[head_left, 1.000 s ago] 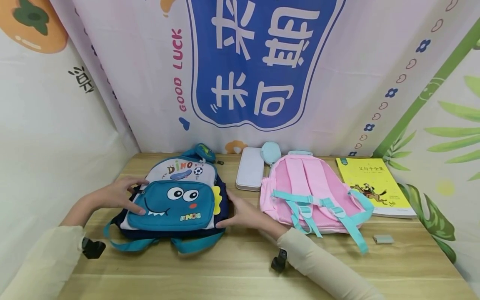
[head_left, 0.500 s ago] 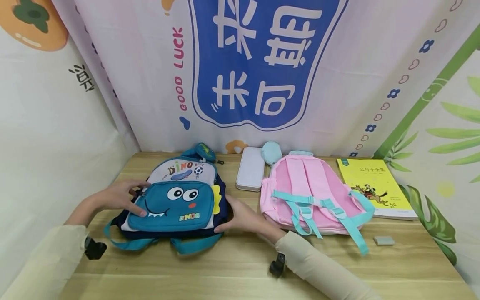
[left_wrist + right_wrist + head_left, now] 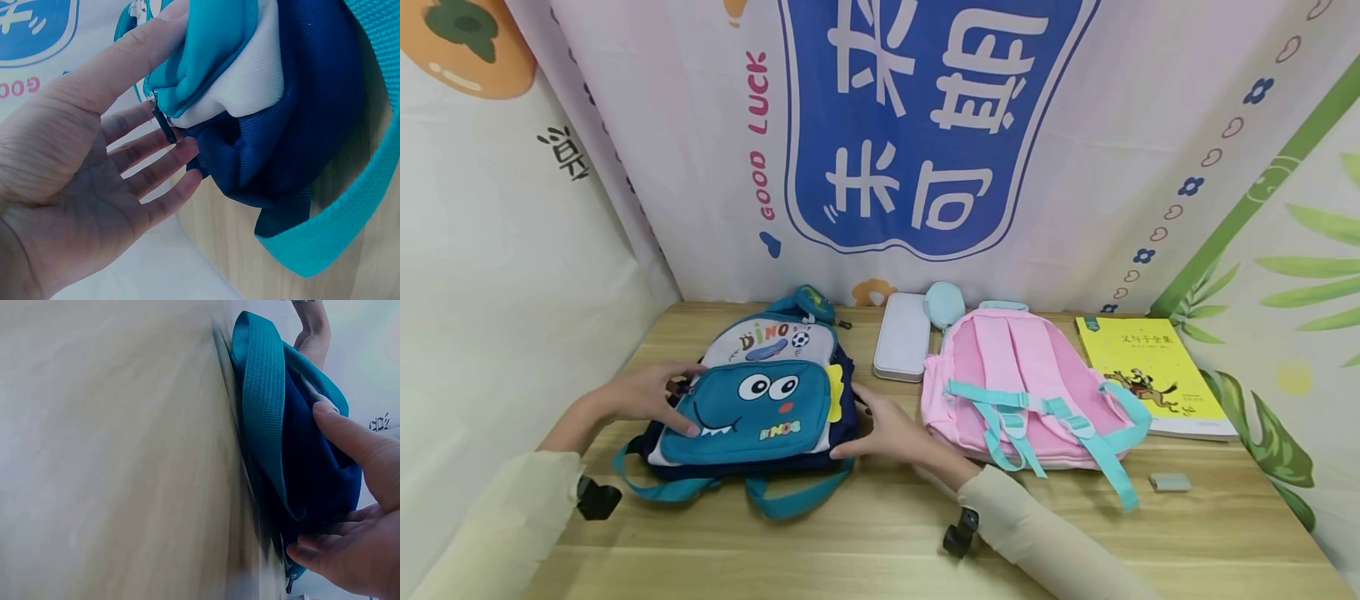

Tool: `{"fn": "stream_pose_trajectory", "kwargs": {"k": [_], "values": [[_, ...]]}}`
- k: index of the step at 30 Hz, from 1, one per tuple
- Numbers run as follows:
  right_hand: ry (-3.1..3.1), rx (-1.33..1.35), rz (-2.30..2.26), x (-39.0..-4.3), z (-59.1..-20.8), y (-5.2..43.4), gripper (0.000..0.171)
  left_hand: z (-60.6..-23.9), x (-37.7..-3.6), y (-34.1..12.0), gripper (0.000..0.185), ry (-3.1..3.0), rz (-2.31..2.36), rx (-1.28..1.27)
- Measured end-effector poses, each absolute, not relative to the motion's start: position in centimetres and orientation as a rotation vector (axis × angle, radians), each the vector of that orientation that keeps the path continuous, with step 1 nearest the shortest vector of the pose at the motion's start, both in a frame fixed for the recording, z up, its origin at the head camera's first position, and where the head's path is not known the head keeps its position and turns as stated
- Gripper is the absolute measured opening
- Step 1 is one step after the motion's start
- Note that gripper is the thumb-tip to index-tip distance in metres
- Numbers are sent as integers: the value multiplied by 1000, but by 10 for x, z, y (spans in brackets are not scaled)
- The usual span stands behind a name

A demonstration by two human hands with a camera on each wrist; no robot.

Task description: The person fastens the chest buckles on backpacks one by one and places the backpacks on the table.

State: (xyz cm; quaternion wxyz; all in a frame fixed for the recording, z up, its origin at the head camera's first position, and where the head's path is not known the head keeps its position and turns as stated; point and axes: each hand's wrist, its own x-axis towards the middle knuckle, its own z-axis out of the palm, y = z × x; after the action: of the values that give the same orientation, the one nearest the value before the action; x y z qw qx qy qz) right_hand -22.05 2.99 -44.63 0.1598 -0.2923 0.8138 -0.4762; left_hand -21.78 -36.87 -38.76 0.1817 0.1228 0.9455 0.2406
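A blue and teal dinosaur backpack lies front side up on the table's left part, with its straps toward the near edge. My left hand holds its left side, the thumb on the teal front pocket and the fingers along the side. Seen from the left wrist, those fingers touch the side fabric beside a dark zipper pull. On the opposite side, my right hand grips the lower right corner. In the right wrist view its thumb presses the navy fabric and the fingers curl at the side.
A pink backpack lies straps up to the right, a white case and a round light-blue pouch beside it. Farther right are a yellow book and a small grey block. Printed cloth hangs behind.
Both hands have stayed on the dinosaur backpack, which has shifted slightly to the right. Its near right strap has moved a little with it. The other things stay in place.
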Motion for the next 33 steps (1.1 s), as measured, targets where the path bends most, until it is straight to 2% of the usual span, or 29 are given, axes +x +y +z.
{"fn": "stream_pose_trajectory", "kwargs": {"k": [14,25,33], "values": [[2216,-844,-1548,-219,-431,41,93,-384,-217,-352,107,2628,700,326],[2250,-780,-1580,-221,-414,47,97,-389,-216,-342,103,2613,818,373],[2209,-722,-1644,-221,-395,53,90,-384,-215,-330,100,2552,875,394]]}}
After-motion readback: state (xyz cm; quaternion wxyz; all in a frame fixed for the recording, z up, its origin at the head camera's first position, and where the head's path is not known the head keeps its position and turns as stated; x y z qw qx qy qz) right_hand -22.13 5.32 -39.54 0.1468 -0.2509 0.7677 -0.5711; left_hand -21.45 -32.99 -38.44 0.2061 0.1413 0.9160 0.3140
